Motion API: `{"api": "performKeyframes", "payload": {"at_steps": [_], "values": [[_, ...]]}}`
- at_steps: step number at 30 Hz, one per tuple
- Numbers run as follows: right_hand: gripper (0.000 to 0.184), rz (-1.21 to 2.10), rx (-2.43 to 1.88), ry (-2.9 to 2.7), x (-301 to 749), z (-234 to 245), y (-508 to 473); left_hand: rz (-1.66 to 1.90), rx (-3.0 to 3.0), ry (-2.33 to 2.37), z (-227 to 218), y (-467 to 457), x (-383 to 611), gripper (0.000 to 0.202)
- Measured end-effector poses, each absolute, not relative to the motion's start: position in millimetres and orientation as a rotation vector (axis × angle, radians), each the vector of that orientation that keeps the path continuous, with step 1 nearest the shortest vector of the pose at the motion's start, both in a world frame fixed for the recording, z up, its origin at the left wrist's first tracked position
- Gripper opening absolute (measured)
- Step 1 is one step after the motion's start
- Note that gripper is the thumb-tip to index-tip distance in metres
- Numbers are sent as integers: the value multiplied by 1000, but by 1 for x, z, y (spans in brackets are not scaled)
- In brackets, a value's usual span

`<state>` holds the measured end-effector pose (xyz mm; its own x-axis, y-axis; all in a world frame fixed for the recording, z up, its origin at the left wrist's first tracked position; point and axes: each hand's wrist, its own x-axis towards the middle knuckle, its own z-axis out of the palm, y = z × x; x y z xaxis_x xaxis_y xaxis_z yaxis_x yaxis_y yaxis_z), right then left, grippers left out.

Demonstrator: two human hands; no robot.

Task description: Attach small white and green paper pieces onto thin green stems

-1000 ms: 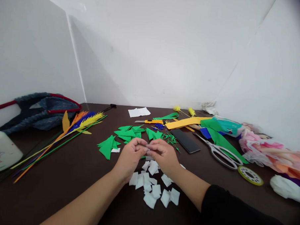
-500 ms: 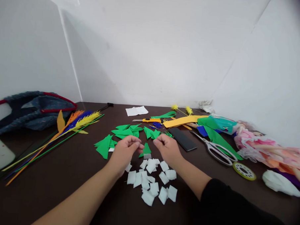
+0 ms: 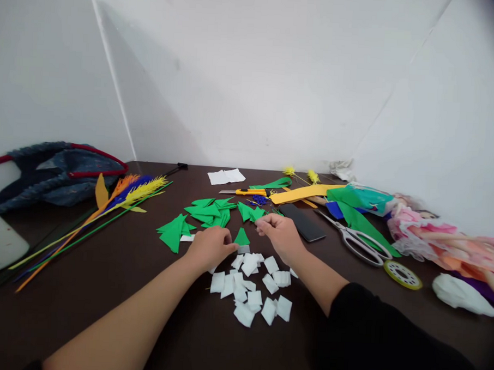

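My left hand [image 3: 212,249] is closed, its thumb and fingertips drawn together beside a small green triangle [image 3: 242,237] on the table. A pale translucent square [image 3: 243,249] lies at the triangle's near edge, close to those fingertips. Across from it, my right hand [image 3: 281,236] holds a pinch just above the table. Whatever either hand grips is too small or hidden to make out. Several folded white squares [image 3: 249,264] are scattered below the hands. Green cut pieces [image 3: 213,211] lie in loose piles beyond and left of them, with more green triangles [image 3: 249,212] near my right fingers.
A yellow utility knife [image 3: 249,192], black flat slab [image 3: 302,223], scissors [image 3: 363,244] and tape roll [image 3: 402,274] lie beyond and to the right. Dolls [image 3: 445,237] crowd the right side. Long-stemmed craft flowers [image 3: 119,201] and a denim item [image 3: 59,171] lie left.
My left fingertips have come down and right, to the pale square by the green triangle. My right hand stays pinched and has shifted slightly right. The view has tilted a little.
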<state>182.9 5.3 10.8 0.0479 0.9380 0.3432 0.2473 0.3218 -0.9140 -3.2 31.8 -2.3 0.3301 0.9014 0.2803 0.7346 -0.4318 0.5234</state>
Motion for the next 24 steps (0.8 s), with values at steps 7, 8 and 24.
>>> {"api": "performKeyframes", "payload": {"at_steps": [7, 8, 24], "values": [[22, 658, -1283, -1463, 185, 14, 5, 459, 2326, 1628, 2, 31, 3, 9], [24, 616, -1301, -1480, 185, 14, 5, 464, 2325, 1631, 2, 32, 3, 8], [10, 1009, -1159, -1377, 185, -2, 12, 723, 2044, 1352, 16, 29, 1, 17]]}}
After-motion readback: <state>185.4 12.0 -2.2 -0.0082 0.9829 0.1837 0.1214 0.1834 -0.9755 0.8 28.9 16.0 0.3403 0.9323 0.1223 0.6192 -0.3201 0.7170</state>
